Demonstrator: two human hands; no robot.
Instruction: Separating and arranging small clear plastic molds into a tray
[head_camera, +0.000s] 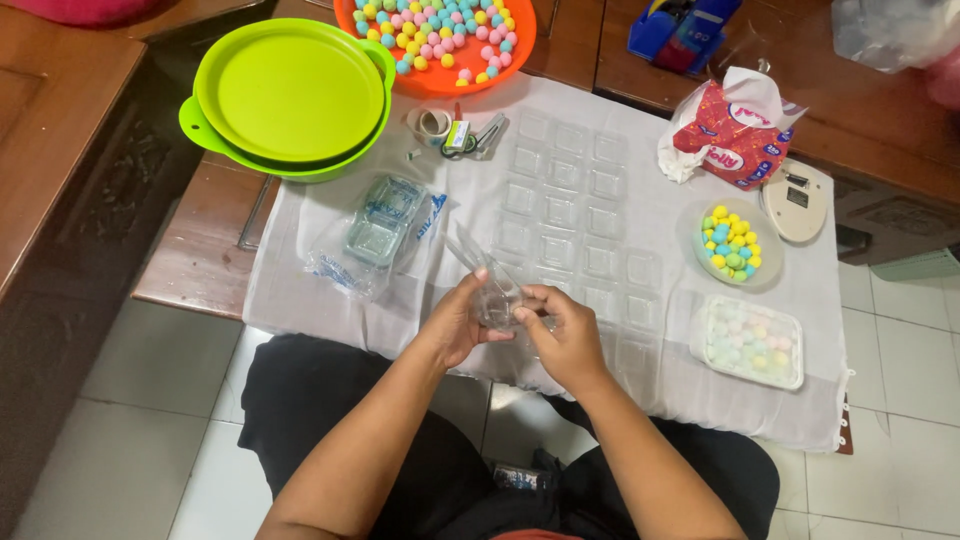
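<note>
My left hand (455, 322) and my right hand (562, 333) both grip a small clear plastic clamshell container (495, 290), held open above the near edge of a white cloth (660, 180). Several empty clear plastic containers (575, 215) lie in rows on the cloth just beyond my hands. A clear plastic bag of more containers (375, 235) lies to the left of them.
A lime green lidded basin (290, 95) stands back left. An orange tray of coloured balls (440, 40) is at the back. On the right are a small dish of coloured balls (735, 245), a filled closed container (750, 340), a tissue pack (725, 130) and a small white scale (795, 200).
</note>
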